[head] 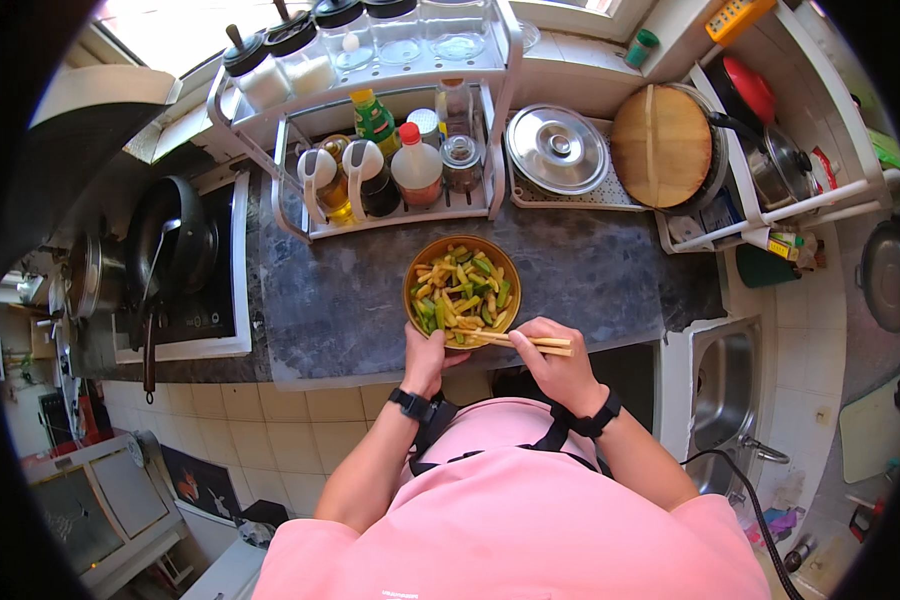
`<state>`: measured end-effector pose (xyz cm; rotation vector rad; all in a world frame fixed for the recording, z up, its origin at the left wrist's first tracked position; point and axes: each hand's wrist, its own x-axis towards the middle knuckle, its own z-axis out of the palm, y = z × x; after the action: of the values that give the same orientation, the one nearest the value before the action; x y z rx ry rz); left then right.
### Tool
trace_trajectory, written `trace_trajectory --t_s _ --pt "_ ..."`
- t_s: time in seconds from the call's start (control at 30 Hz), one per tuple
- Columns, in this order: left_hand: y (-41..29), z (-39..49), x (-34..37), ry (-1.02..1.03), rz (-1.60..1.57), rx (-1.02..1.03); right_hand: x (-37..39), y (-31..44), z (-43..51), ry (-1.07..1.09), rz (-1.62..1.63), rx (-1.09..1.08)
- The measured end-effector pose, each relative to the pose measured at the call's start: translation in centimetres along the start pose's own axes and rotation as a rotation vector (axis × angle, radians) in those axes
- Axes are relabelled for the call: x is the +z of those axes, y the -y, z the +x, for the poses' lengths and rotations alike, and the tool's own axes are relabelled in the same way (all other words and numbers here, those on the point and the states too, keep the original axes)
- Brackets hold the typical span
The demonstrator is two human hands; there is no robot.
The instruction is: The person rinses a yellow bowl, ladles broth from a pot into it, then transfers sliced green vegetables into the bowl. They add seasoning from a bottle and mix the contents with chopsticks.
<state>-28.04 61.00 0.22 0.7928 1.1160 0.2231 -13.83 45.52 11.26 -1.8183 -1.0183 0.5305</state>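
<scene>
A brown bowl (517,262) filled with cut green and yellowish vegetable pieces (465,285) is at the counter's front edge. My left hand (425,360) grips the bowl's near left rim, with the thumb on the rim and fingers underneath. In my right hand (559,364) is a pair of wooden chopsticks (547,346), pointing left, their tips among the pieces at the near side of the bowl. Part of the bowl's near rim is hidden by the chopsticks and my left thumb.
Behind the bowl stands a white two-tier rack (405,225) with jars and bottles. A steel lid (559,150) and a round wooden lid (656,150) are at the back right. A black wok (169,240) rests on the cooktop at left; a steel sink (726,382) lies at right.
</scene>
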Motion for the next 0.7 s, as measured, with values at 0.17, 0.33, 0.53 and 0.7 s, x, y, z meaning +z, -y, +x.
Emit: trace_trajectory --t_s 0.17,0.33,0.53,0.7 --pt "-4.0 -4.0 0.9 0.095 -0.034 0.117 -1.5 1.5 -0.2 -0.020 0.015 -0.147" --pt "-4.5 -4.3 1.4 0.137 -0.068 0.230 -2.7 1.6 0.0 -0.110 -0.035 -0.395" --pt "-3.8 -3.1 1.3 0.054 0.001 0.031 -1.4 1.5 -1.1 -0.025 -0.086 -0.293" --pt "-4.2 -2.9 1.9 0.175 -0.039 0.157 -2.1 0.8 -0.6 -0.104 -0.139 -0.378"
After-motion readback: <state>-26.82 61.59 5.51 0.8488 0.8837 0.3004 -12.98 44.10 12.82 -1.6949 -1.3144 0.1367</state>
